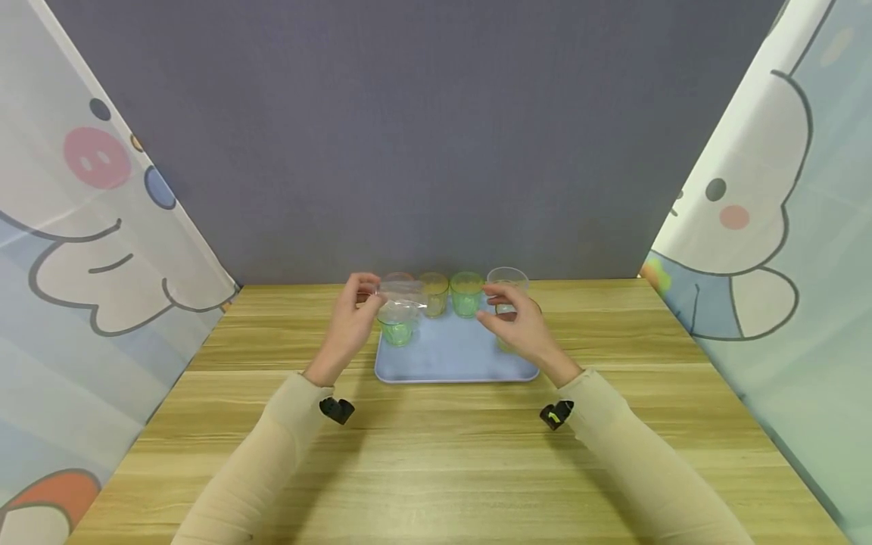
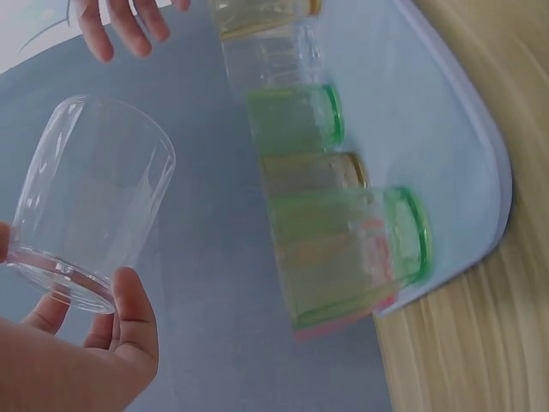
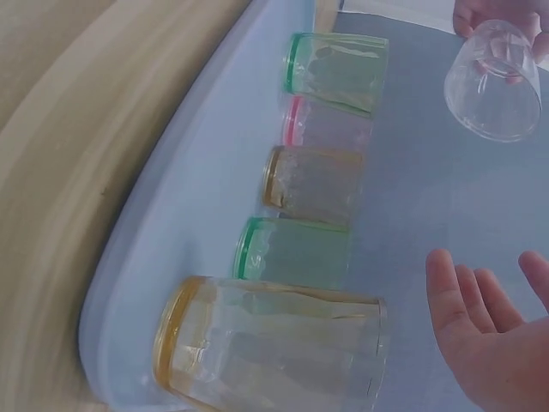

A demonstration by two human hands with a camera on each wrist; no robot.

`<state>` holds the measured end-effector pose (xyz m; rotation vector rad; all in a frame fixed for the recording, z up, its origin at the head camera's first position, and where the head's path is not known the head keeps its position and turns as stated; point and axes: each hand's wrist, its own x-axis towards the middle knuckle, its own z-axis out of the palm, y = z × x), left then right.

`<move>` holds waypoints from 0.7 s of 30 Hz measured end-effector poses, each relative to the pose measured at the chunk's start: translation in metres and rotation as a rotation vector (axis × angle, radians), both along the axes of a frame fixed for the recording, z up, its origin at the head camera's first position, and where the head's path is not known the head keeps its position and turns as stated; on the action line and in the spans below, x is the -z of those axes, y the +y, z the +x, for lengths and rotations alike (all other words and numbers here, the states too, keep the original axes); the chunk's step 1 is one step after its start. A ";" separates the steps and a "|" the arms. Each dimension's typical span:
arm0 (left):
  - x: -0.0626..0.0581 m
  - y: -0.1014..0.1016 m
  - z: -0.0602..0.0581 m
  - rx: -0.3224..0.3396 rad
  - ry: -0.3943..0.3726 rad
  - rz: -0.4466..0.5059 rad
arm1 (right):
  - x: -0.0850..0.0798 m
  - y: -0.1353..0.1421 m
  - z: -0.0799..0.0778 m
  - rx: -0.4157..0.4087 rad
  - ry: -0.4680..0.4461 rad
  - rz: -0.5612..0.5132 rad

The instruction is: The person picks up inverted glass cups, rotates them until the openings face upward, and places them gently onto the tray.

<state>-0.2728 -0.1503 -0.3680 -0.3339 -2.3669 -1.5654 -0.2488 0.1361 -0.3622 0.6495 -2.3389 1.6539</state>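
My left hand (image 1: 354,314) holds a clear glass (image 2: 94,180) by its base, tilted sideways in the air above the tray's left part. The glass's mouth points toward the right hand. My right hand (image 1: 519,322) is raised over the tray's right side, fingers parted, with nothing in its grasp. Below it stands an amber glass (image 3: 274,343), mostly hidden by the hand in the head view. On the blue tray (image 1: 456,363) a green glass (image 1: 397,334) stands at front left. Behind are a pink glass (image 3: 330,124), another amber glass (image 1: 434,295), another green glass (image 1: 466,295) and another clear glass (image 1: 507,276).
The tray lies on a wooden table (image 1: 450,462), near a grey upright panel (image 1: 436,151) at the back. Printed cartoon curtains (image 1: 102,227) hang on both sides. Dark wrist devices (image 1: 337,410) sit at both sleeve cuffs.
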 end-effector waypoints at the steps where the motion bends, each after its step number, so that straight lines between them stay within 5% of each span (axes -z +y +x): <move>1: 0.001 0.001 0.000 0.003 0.000 0.000 | 0.000 0.000 0.000 -0.004 -0.008 -0.008; 6: 0.000 0.008 0.004 0.032 -0.010 0.020 | 0.007 0.001 -0.007 -0.014 -0.011 -0.016; 21: 0.007 0.016 0.010 0.075 -0.022 0.012 | -0.004 -0.010 0.004 -0.068 -0.038 -0.043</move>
